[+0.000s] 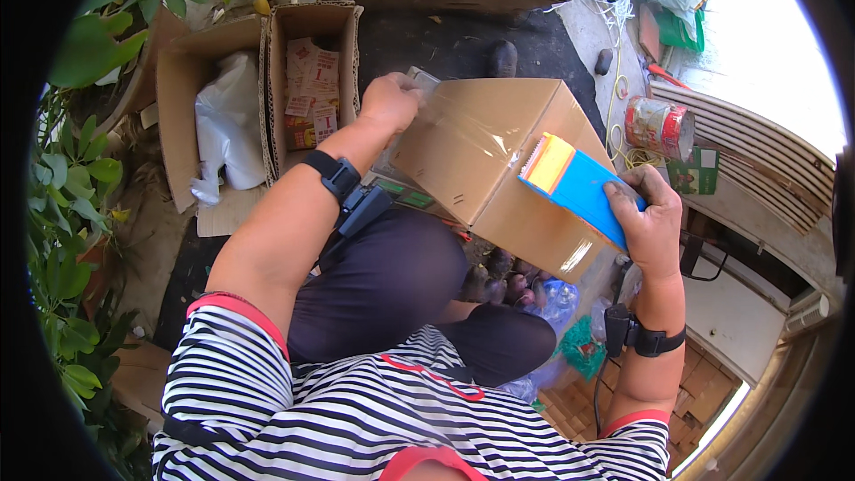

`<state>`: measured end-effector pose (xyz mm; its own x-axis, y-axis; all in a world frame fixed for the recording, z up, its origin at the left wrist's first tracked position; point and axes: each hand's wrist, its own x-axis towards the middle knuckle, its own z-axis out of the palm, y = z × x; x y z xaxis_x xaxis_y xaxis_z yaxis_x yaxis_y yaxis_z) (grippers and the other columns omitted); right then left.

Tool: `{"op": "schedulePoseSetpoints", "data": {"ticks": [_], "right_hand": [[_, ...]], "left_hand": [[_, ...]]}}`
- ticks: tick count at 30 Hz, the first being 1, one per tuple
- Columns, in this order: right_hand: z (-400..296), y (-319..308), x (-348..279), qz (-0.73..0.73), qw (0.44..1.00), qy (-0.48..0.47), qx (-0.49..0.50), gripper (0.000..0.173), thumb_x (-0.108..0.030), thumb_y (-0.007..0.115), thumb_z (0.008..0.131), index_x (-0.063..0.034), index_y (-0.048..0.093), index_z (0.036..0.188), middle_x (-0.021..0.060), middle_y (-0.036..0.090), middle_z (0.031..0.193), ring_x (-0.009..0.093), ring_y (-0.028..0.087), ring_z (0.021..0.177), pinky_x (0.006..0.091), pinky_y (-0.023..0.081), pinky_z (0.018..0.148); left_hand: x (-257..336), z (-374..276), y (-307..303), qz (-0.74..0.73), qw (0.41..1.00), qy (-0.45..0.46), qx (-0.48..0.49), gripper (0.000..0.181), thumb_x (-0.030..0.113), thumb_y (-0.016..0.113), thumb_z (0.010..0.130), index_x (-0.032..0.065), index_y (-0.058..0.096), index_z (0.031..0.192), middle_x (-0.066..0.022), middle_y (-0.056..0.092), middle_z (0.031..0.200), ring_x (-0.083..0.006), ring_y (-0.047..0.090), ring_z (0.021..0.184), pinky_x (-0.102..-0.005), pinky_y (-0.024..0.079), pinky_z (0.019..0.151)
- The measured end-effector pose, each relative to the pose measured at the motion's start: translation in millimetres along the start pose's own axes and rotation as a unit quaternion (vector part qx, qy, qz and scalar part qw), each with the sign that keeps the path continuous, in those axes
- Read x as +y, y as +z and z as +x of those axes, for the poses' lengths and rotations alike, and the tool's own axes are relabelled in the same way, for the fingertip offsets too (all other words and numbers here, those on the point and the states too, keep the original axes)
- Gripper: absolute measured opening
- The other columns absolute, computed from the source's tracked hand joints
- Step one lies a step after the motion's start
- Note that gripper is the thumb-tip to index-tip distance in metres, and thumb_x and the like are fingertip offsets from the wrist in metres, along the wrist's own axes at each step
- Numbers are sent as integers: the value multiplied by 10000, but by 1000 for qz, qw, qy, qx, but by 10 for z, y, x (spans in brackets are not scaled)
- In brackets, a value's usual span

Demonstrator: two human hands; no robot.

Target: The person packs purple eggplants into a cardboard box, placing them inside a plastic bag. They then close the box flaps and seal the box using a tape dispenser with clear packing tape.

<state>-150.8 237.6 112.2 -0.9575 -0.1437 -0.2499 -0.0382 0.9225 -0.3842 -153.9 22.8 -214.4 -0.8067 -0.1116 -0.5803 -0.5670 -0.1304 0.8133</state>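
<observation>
A brown cardboard box (481, 140) sits tilted before me, a shiny strip of clear tape (497, 143) across its top. My left hand (394, 103) grips the far left edge of the box with curled fingers; whether it also pinches the tape end is hidden. In my right hand (648, 217) is a blue tape dispenser (591, 190) with a yellow front and toothed cutter. The dispenser lies against the right side of the box, cutter towards the top edge. Under the left side of the box, part of a digital scale (404, 194) with green displays shows.
Two open cartons stand at left, one holding a white plastic bag (230, 120), the other printed red-and-white slips (314, 80). Dark round produce (501, 274) lies by my knees near a blue plastic bag (558, 300). A rusty tin (658, 127) lies at right; leafy plants (73, 214) edge the left.
</observation>
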Motion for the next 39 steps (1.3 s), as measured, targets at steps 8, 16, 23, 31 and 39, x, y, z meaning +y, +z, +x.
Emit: {"op": "schedulePoseSetpoints", "data": {"ticks": [8,16,23,31,39], "right_hand": [[-69,19,70,21,1000,9,18,203,-155,716,784,27,645,841,59,616,724,96,525,664,265,437,623],[-25,-4,207,13,999,-27,23,236,-199,709,793,25,654,847,66,623,731,109,542,671,276,449,634],[-23,89,143,88,994,-47,48,201,-169,705,806,14,649,867,42,616,757,93,545,708,256,447,662],[-151,-150,513,212,977,-26,19,182,-117,678,776,23,624,878,19,601,806,79,533,730,232,441,677],[-257,-248,610,133,990,23,32,176,-82,708,748,30,640,866,33,630,781,81,558,712,229,452,653]], "left_hand": [[894,-569,-909,-153,985,75,17,109,80,619,907,-5,637,973,-33,655,796,-89,581,666,-226,477,606],[1987,-1400,-1004,-43,958,282,-41,133,119,628,933,14,652,1012,-7,653,833,-55,577,716,-201,476,658],[2073,-883,-1404,-60,954,292,3,147,146,638,926,14,653,991,12,625,794,-45,530,670,-205,423,613],[1551,-681,-1392,-68,986,148,-21,168,176,647,921,41,640,1020,29,628,784,-47,542,662,-193,414,603],[1207,-286,-1778,-30,993,90,74,174,197,649,919,75,651,1043,46,644,809,-34,532,649,-198,407,574]]}}
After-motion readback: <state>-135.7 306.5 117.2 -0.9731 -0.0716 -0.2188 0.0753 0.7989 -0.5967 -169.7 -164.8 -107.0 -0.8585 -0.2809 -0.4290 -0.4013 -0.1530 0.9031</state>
